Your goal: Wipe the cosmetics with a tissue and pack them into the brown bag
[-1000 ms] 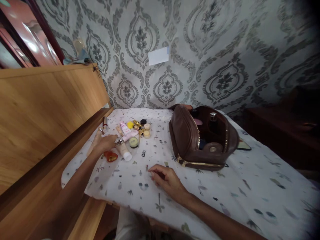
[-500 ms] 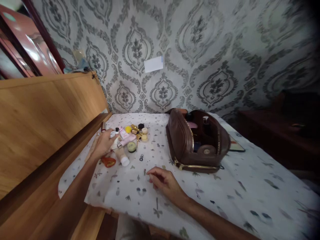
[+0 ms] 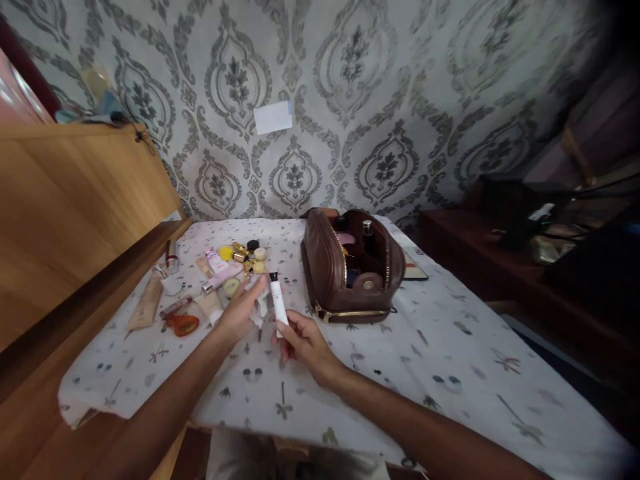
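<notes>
My right hand [image 3: 305, 341] is closed round the lower end of a slim white tube with a black cap [image 3: 277, 299], holding it upright above the white patterned tablecloth [image 3: 450, 347]. My left hand [image 3: 239, 313] lies just left of the tube with its fingers stretched out towards it; something small and white shows at its fingertips, and I cannot make out what. Behind the hands stands an open brown zip pouch [image 3: 325, 267], with a silver-capped bottle [image 3: 367, 230] and a pink item inside.
Several cosmetics lie at the left of the cloth: a beige tube [image 3: 146, 307], a red item [image 3: 183, 325], a pink tube [image 3: 220, 275], gold lipsticks [image 3: 241, 254], small jars [image 3: 260, 253]. A wooden board [image 3: 65, 220] flanks the left, dark furniture [image 3: 500, 260] the right.
My left hand lifted the white tube out of the cosmetics pile and carried it right. My right hand rose off the cloth and closed on the tube. The camera turned right.
</notes>
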`<state>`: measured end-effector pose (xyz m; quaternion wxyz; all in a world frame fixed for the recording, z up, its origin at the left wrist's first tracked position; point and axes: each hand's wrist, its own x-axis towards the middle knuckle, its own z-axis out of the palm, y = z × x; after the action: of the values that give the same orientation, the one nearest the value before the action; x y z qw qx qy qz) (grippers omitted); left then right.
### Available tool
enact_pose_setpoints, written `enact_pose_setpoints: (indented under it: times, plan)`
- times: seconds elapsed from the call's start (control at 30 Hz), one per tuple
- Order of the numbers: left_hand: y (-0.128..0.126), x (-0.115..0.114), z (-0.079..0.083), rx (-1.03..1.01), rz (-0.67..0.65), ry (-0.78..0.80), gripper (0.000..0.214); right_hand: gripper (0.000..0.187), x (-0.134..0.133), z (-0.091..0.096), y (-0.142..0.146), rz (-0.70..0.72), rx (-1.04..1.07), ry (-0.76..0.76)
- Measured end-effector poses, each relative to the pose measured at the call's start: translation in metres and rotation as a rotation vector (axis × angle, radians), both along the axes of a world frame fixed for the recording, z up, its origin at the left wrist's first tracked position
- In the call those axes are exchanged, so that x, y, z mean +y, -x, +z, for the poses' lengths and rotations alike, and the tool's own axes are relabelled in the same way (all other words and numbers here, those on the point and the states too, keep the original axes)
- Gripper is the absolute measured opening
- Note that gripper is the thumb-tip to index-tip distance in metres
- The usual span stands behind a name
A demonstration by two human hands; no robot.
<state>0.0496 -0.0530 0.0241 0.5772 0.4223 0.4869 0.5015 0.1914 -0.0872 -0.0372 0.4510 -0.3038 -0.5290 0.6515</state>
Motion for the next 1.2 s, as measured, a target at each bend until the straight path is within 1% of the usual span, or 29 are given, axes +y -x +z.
enact_pose_setpoints:
  times: [0.1, 0.17, 0.27, 0.37, 0.47, 0.6, 0.67, 0.77, 0.83, 0.9, 0.97, 1.03, 1.1, 1.13, 1.2]
  plan:
    - [-0.012, -0.008, -0.003, -0.028, -0.097, -0.011, 0.08, 0.049, 0.001, -0.002, 0.0, -0.023, -0.053, -0.062]
    - [-0.019, -0.015, -0.005, -0.012, -0.149, -0.013, 0.074, 0.048, 0.0, -0.001, 0.0, -0.019, -0.091, -0.092]
    - [-0.023, -0.019, -0.006, 0.002, -0.185, -0.027, 0.063, 0.046, -0.002, 0.0, -0.001, -0.014, -0.116, -0.1]
    - [-0.02, -0.015, -0.004, -0.01, -0.188, -0.039, 0.061, 0.044, -0.002, 0.002, -0.002, 0.007, -0.12, -0.083]
    - [-0.019, -0.01, -0.004, -0.03, -0.145, -0.065, 0.06, 0.043, 0.0, 0.002, -0.003, 0.009, -0.12, -0.056]
    - [-0.029, -0.01, -0.012, -0.023, -0.166, -0.073, 0.063, 0.034, 0.001, 0.001, -0.003, -0.103, -0.18, -0.034]
    - [-0.034, -0.009, -0.017, -0.031, -0.175, -0.065, 0.063, 0.031, 0.002, 0.001, -0.004, -0.133, -0.196, -0.011]
    - [-0.032, -0.002, -0.021, -0.075, -0.172, -0.059, 0.061, 0.035, 0.004, 0.005, -0.009, -0.143, -0.202, 0.003]
    - [-0.024, 0.005, -0.023, -0.101, -0.195, -0.061, 0.057, 0.04, 0.005, 0.01, -0.015, -0.191, -0.21, -0.019]
    - [-0.014, 0.01, -0.025, -0.111, -0.265, -0.047, 0.051, 0.043, 0.007, 0.015, -0.021, -0.277, -0.207, -0.055]
    - [-0.007, 0.012, -0.028, -0.11, -0.371, -0.009, 0.047, 0.037, 0.009, 0.021, -0.027, -0.336, -0.173, -0.08]
    - [-0.003, 0.011, -0.03, -0.098, -0.486, 0.034, 0.042, 0.035, 0.01, 0.025, -0.029, -0.333, -0.132, -0.101]
    - [-0.002, 0.009, -0.031, -0.065, -0.613, 0.068, 0.036, 0.041, 0.01, 0.026, -0.03, -0.305, -0.126, -0.14]
    - [-0.001, 0.009, -0.031, -0.044, -0.677, 0.081, 0.034, 0.041, 0.01, 0.026, -0.03, -0.29, -0.138, -0.161]
    - [-0.001, 0.009, -0.029, -0.001, -0.776, 0.093, 0.031, 0.035, 0.01, 0.023, -0.03, -0.268, -0.168, -0.176]
